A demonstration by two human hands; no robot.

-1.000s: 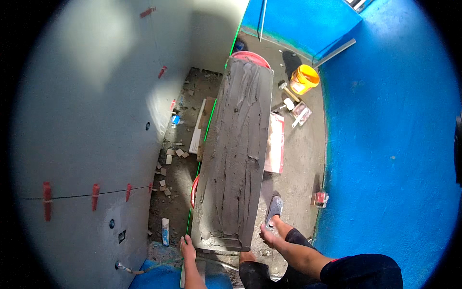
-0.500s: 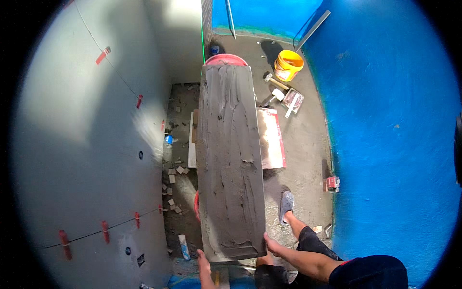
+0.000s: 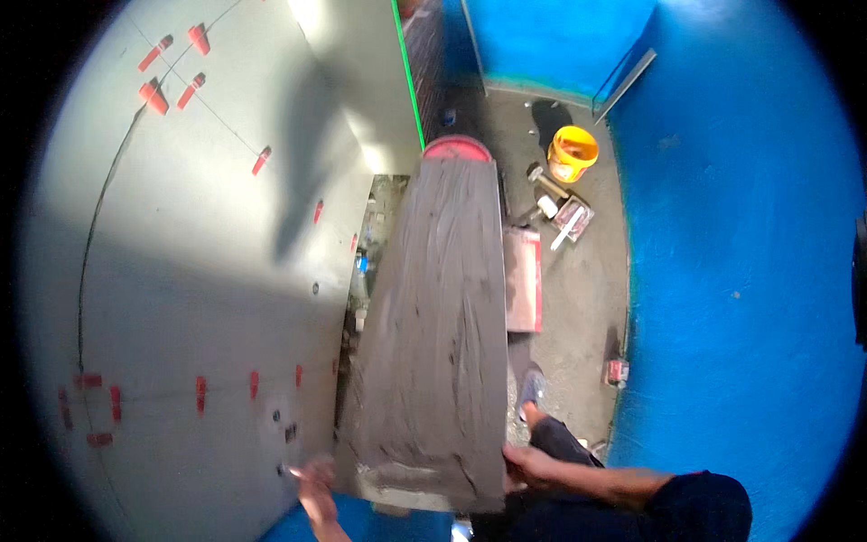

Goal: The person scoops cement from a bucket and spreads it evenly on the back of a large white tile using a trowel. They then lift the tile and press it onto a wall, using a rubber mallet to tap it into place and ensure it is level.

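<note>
A long large-format tile (image 3: 433, 343), its upper face spread with grey adhesive in lengthwise ridges, stretches away from me. Its near end looks wider than its far end. At the near right corner my right hand (image 3: 531, 465) grips the tile's edge, the fingers partly hidden by it. Beside the near left corner is my left hand (image 3: 316, 479), smeared by motion; whether it touches the tile cannot be made out. Just beyond the tile's far end shows the rim of a red bucket (image 3: 459, 149), its lower part hidden.
A grey wall (image 3: 226, 325) with red tile-levelling wedges stands at left, a blue wall (image 3: 731, 271) at right. On the floor lie a yellow bucket (image 3: 573, 155), a hammer (image 3: 549, 183), a white-headed mallet (image 3: 545, 208), a tray with a trowel (image 3: 571, 221) and a red-edged box (image 3: 524, 280).
The tile's near end has come up closer and swung left, and it looks wider now. My left hand has moved left toward the grey wall; my right hand has closed round the tile's edge.
</note>
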